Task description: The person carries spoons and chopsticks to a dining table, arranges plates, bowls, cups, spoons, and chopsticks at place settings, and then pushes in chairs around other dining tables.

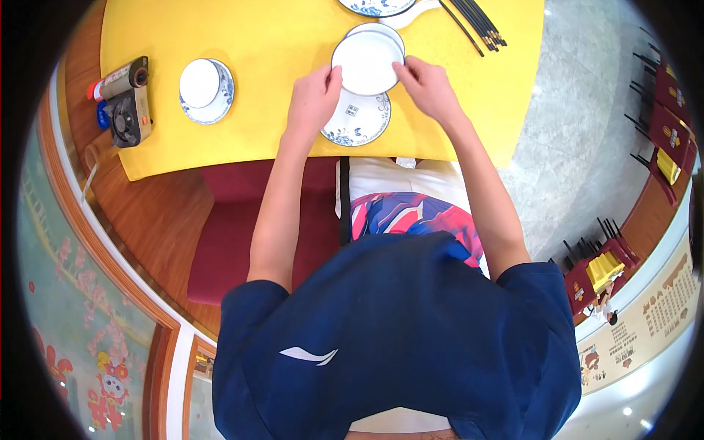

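Between my hands is a white bowl (367, 64) with a dark blue rim. My left hand (315, 99) pinches its left edge, thumb toward the near side. At the right edge, my right hand (427, 84) grips the rim in the same way. Another dark-rimmed white dish (375, 27) peeks out just behind the bowl; whether they touch I cannot tell. Partly covered by the bowl, a white plate (357, 123) with blue floral decoration lies on the yellow tablecloth (271, 117) near the front edge.
To the left, a white bowl (199, 83) rests on a patterned plate (222, 110). A portable gas stove (130, 117) stands at the left edge. Beyond my hands are a patterned dish (375, 6), a white spoon (414, 12) and several black chopsticks (480, 23). Maroon chairs (671, 132) stand right.
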Tool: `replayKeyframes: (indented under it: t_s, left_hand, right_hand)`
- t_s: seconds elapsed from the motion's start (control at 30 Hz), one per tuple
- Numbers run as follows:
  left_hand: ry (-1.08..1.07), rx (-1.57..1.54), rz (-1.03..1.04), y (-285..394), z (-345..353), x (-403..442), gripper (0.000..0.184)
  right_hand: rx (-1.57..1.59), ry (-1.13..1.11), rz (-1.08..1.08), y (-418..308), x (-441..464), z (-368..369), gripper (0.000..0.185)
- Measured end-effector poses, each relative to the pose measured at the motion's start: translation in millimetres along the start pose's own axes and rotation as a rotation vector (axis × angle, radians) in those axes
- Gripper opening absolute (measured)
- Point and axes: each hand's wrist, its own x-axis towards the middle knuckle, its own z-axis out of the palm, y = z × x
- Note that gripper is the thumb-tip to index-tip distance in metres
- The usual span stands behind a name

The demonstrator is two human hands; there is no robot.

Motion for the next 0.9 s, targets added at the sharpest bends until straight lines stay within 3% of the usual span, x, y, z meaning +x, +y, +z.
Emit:
replayKeyframes:
  t_s: [0.27,0.63,0.7,0.77,0.9]
  left_hand:
    - [-0.029,0.012,-0.005,-61.9,20.2,-63.8,0.038]
    - [0.063,0.028,0.026,-92.1,44.3,-64.6,0.039]
    - [0.047,-0.023,-0.031,-92.5,42.8,-62.0,0.040]
    - [0.051,-0.071,-0.073,-81.6,32.7,-61.1,0.039]
    - [0.149,-0.197,-0.124,-95.5,29.5,-64.3,0.039]
  right_hand:
    - [0.004,-0.177,0.036,16.8,-39.9,46.4,0.039]
    - [0.029,-0.178,0.015,24.7,-40.2,54.6,0.038]
    - [0.031,-0.143,-0.060,25.9,-27.8,38.8,0.038]
    - [-0.035,-0.006,0.058,25.1,-5.0,10.5,0.038]
    - [-0.188,0.419,-0.068,27.3,81.4,-53.5,0.029]
